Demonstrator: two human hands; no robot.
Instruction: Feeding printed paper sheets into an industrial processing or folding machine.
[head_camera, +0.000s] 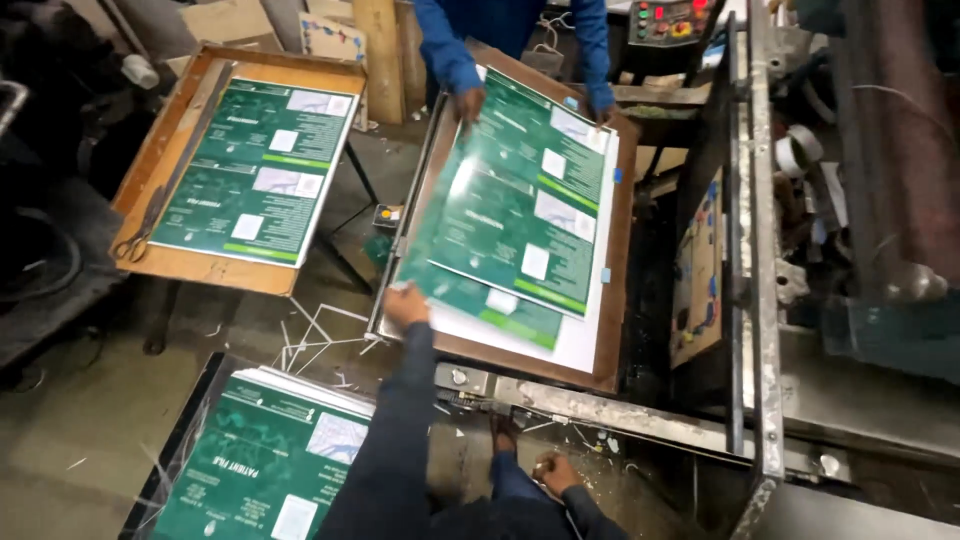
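Note:
My left hand (405, 303), in a dark sleeve, grips the near left corner of a large green printed sheet (520, 195). The sheet lies tilted over a stack of similar sheets and white board on a wooden board (620, 300). My right hand (556, 472) hangs low beside my blue trouser leg, fingers loosely curled, with nothing seen in it. Across the board a person in a blue top holds the far edge of the same sheet with one hand (468, 101) at its left corner and the other hand (602, 114) at its right.
A wooden tray table (165, 150) at the left carries green sheets and scissors (140, 230). Another pile of green sheets (265, 460) lies at the lower left. A metal machine frame (765, 250) runs down the right. Paper strips litter the floor (320, 340).

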